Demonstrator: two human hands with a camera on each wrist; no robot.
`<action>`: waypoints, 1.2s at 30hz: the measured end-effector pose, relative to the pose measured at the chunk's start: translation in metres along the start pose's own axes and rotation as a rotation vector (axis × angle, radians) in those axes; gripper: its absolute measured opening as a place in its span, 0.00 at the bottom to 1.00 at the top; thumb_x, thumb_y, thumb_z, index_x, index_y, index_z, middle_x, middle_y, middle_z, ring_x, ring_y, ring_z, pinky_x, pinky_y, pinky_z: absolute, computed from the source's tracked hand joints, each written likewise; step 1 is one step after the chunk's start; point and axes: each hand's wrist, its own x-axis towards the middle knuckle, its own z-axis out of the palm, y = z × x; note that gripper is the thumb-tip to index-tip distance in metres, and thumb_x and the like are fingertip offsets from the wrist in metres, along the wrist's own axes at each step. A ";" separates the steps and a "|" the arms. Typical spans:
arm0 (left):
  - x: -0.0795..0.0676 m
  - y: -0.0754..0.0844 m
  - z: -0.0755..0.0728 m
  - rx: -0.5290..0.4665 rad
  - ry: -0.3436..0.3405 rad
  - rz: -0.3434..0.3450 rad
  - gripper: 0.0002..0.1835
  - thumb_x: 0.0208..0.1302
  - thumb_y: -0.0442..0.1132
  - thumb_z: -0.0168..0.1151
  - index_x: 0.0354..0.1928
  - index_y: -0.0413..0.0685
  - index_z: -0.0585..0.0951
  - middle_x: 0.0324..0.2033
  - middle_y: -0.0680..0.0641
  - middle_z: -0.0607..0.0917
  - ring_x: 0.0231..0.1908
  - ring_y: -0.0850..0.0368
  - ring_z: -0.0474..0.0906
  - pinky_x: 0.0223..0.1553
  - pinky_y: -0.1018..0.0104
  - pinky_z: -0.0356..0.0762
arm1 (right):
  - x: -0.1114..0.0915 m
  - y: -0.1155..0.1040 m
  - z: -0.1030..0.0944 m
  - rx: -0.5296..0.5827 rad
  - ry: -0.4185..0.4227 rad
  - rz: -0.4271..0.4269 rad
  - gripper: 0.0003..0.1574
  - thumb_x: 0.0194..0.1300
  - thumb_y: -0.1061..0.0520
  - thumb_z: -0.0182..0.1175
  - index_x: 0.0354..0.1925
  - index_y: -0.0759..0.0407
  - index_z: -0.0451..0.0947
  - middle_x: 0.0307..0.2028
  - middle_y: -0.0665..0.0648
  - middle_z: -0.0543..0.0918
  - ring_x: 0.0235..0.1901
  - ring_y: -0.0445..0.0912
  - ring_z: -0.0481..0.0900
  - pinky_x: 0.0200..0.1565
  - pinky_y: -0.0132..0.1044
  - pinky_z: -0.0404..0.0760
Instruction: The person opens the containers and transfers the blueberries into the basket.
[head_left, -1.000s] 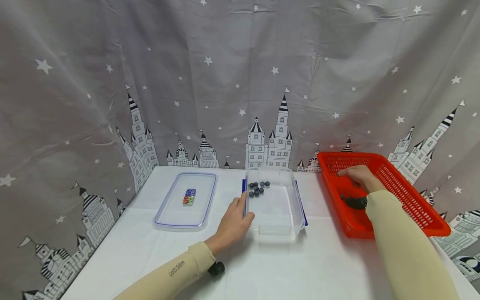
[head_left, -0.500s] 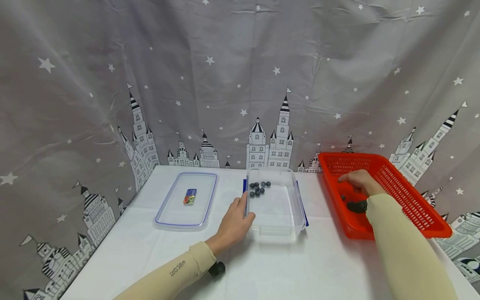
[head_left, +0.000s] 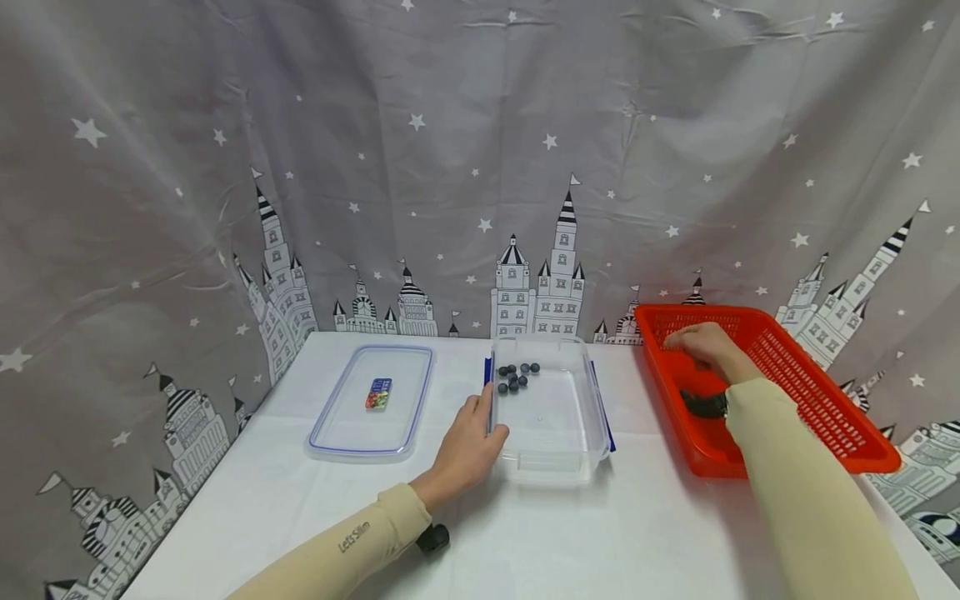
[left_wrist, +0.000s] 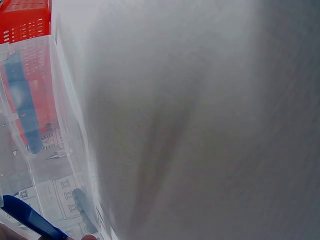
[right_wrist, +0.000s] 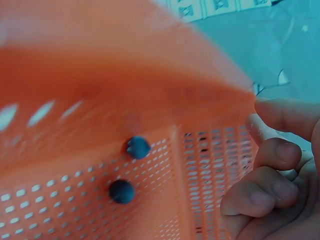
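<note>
My left hand [head_left: 468, 437] grips the left side of a clear plastic food container [head_left: 551, 458]. Its blue side latch [left_wrist: 32, 217] shows by my fingertips in the left wrist view. Several blueberries [head_left: 513, 379] lie in the container's back left part. My right hand [head_left: 708, 346] is inside the red basket [head_left: 693, 450], near its back left wall. Two dark round blueberries [right_wrist: 121, 191] show in the basket in the right wrist view. The right hand's lower fingers are curled, and thumb and forefinger tips lie close together; whether a berry is between them cannot be seen.
A clear lid [head_left: 360, 442] with a blue seal and a coloured label lies on the white table [head_left: 555, 542], left of the container. A grey curtain [head_left: 450, 167] printed with castles and stars hangs behind the table.
My right hand dipped slightly lower in the basket, then moved up and to the left toward its back left wall. The left hand and the container stay in place.
</note>
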 end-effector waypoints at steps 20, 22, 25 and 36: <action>0.001 0.001 -0.001 0.004 0.000 -0.006 0.41 0.67 0.49 0.50 0.79 0.45 0.54 0.63 0.41 0.73 0.55 0.50 0.71 0.60 0.50 0.72 | 0.002 -0.059 0.018 0.015 0.025 -0.110 0.28 0.73 0.49 0.57 0.61 0.67 0.77 0.32 0.55 0.72 0.19 0.44 0.62 0.26 0.35 0.68; 0.001 0.001 -0.002 0.007 0.003 -0.003 0.41 0.67 0.49 0.50 0.79 0.44 0.55 0.62 0.41 0.73 0.54 0.51 0.71 0.59 0.50 0.73 | 0.002 -0.066 0.022 0.019 0.021 -0.122 0.28 0.73 0.49 0.57 0.62 0.66 0.77 0.40 0.58 0.74 0.21 0.43 0.63 0.27 0.33 0.68; 0.001 0.001 -0.001 0.009 0.002 -0.008 0.41 0.67 0.49 0.50 0.79 0.45 0.54 0.62 0.42 0.73 0.54 0.51 0.71 0.59 0.50 0.73 | 0.001 -0.077 0.028 0.022 0.015 -0.129 0.28 0.73 0.49 0.57 0.61 0.66 0.77 0.42 0.58 0.73 0.21 0.43 0.62 0.27 0.33 0.67; 0.001 0.000 0.000 0.001 0.001 -0.008 0.41 0.67 0.50 0.50 0.80 0.45 0.54 0.62 0.42 0.73 0.53 0.51 0.71 0.59 0.51 0.73 | 0.002 -0.106 0.055 0.020 -0.034 -0.175 0.25 0.73 0.50 0.58 0.59 0.63 0.80 0.37 0.56 0.74 0.19 0.43 0.63 0.25 0.33 0.66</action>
